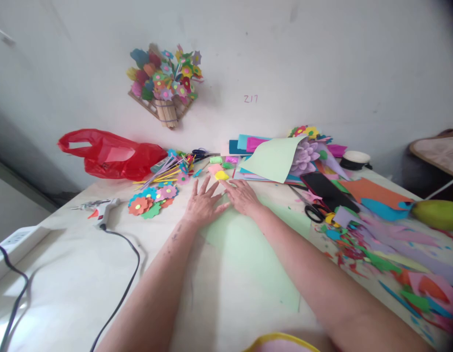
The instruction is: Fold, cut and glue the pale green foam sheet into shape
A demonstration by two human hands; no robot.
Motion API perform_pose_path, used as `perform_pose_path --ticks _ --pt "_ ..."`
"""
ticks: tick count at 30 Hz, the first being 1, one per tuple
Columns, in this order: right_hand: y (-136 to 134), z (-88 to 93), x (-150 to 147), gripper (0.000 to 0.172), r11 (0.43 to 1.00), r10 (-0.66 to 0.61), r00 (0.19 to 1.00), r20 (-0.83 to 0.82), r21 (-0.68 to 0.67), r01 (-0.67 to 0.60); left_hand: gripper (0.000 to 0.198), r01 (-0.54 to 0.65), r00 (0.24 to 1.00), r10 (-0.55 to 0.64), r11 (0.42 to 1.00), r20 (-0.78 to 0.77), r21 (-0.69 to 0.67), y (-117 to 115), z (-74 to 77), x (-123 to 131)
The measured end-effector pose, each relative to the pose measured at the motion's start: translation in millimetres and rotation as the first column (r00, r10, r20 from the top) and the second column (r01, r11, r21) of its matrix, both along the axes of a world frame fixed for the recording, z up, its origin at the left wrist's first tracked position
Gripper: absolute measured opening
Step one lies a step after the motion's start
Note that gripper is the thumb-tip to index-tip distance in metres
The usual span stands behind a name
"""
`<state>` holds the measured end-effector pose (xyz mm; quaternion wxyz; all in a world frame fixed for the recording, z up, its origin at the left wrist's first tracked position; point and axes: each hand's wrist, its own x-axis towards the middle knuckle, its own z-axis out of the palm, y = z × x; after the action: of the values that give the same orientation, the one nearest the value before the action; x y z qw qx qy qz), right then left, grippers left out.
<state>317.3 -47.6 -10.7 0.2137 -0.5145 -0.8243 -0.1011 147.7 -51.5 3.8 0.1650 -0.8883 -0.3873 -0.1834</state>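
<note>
Left hand (204, 204) splayed wide and right hand (243, 196) loosely spread rest palms-down at the far edge of a thin pale-green sheet (255, 249); smooth white tabletop (79, 278) extends left.

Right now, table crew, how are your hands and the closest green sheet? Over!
Left hand spread, right hand palm down. Nearest pale green sheet lying flat. Yellow piece just beyond the hands.

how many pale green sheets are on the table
2: the near sheet lies flat, its far end by the right hand; the curled sheet lies over the coloured sheets farther back. More may be hidden underneath.
</note>
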Motion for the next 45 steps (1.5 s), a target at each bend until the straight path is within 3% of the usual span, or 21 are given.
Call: perform_pose_path --ticks 10,27,36,45 --pt "4.7 -1.1 7.8 0.054 0.997 -0.062 0.973 -0.221 -0.055 0.051 0.044 -0.054 0.998 0.055 0.995 0.001 -0.088 6.8 -7.9 1.7" --pt "0.3 -0.3 2.3 0.050 0.994 -0.092 0.995 -0.037 -0.060 0.090 0.042 -0.036 0.999 0.038 0.997 0.024 -0.065 5.6 -8.3 1.9" --pt "7.1 -2.9 11.8 0.053 0.990 -0.144 0.964 -0.224 -0.024 0.142 0.044 -0.032 0.999 0.034 0.997 0.026 -0.076 6.5 -8.4 1.5" --pt "4.7 -3.4 7.3 0.055 0.988 -0.146 0.983 -0.114 -0.059 0.140 0.043 -0.033 0.999 0.035 0.997 0.030 -0.065 6.1 -8.2 2.0"
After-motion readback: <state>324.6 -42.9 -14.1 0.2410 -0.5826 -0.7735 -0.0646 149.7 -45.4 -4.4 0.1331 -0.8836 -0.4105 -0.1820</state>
